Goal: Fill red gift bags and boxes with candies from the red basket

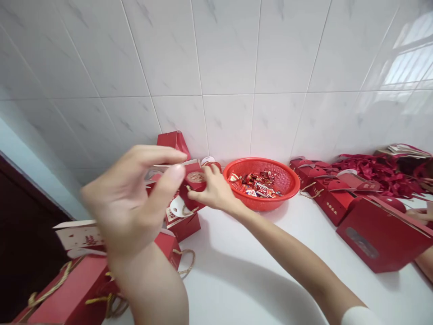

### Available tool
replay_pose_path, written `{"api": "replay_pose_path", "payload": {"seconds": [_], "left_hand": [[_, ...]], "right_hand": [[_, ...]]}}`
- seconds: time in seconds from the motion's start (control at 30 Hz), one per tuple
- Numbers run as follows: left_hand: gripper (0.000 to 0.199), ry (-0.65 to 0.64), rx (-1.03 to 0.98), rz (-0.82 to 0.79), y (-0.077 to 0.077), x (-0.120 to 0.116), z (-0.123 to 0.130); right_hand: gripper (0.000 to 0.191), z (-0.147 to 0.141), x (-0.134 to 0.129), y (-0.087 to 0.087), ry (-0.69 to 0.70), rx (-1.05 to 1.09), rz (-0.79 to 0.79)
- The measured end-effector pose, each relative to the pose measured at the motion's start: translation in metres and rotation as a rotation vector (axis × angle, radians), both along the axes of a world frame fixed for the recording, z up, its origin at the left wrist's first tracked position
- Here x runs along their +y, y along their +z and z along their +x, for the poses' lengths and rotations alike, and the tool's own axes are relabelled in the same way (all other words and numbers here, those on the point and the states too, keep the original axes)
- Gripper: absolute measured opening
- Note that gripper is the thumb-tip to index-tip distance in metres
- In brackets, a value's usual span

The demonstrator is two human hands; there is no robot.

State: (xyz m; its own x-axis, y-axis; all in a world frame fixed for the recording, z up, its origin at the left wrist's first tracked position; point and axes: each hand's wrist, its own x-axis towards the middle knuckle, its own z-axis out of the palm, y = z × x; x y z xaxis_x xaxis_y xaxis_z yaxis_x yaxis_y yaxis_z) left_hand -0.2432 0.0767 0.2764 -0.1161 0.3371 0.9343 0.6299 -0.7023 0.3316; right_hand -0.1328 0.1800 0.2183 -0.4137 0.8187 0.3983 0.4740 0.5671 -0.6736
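Note:
My left hand [138, 198] is raised close to the camera, slightly blurred. Its thumb and forefinger are curved with a gap between them, and nothing shows in it. Farther off, my right hand [218, 189] grips a red gift box [195, 178] with a pale round print, thumb low and fingers on top. That box sits above another red box [184, 227], beside white flaps and a twine handle. My left hand and wrist hide part of the boxes behind them.
A red plastic basket [264, 205] of wrapped sweets [260, 187] stands near the tiled wall. At front left lies a red box with a rope handle [54, 286]. More red boxes [328, 198] line the right, where another person's hand [419, 214] is beside a windowed box [385, 234].

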Motion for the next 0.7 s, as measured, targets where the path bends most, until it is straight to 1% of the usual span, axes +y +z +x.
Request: {"api": "replay_pose_path", "payload": {"seconds": [0.03, 0.07, 0.17, 0.2, 0.27, 0.37, 0.43, 0.47, 0.57, 0.7], "left_hand": [[0.009, 0.021, 0.069, -0.032, 0.002, 0.006, 0.001], [0.010, 0.049, 0.154, -0.113, 0.002, 0.012, 0.000], [0.022, 0.080, 0.411, -0.465, -0.001, 0.031, -0.006], [0.026, 0.072, 0.466, -0.559, -0.003, 0.036, -0.007], [0.030, 0.039, 0.544, -0.686, -0.006, 0.042, -0.004], [0.028, -0.077, 0.647, -0.783, -0.009, 0.044, 0.014], [0.025, -0.143, 0.729, -0.804, -0.011, 0.043, 0.031], [0.023, -0.154, 0.775, -0.812, -0.013, 0.043, 0.040], [0.023, -0.111, 0.914, -0.854, -0.021, 0.042, 0.065], [0.027, -0.055, 1.057, -0.975, -0.035, 0.043, 0.088]], "right_hand": [[0.068, 0.014, 0.000, -0.002, 0.010, 0.090, -0.008], [0.065, 0.029, -0.001, -0.004, 0.018, 0.179, -0.039], [0.058, 0.072, -0.010, -0.012, 0.059, 0.402, -0.260], [0.057, 0.084, -0.015, -0.016, 0.083, 0.468, -0.342], [0.054, 0.103, -0.024, -0.026, 0.110, 0.592, -0.460], [0.051, 0.121, -0.036, -0.046, 0.094, 0.723, -0.543], [0.051, 0.129, -0.042, -0.058, 0.062, 0.769, -0.581], [0.052, 0.132, -0.045, -0.063, 0.042, 0.784, -0.594], [0.055, 0.142, -0.051, -0.074, 0.006, 0.777, -0.596], [0.056, 0.153, -0.060, -0.081, -0.013, 0.679, -0.511]]}}
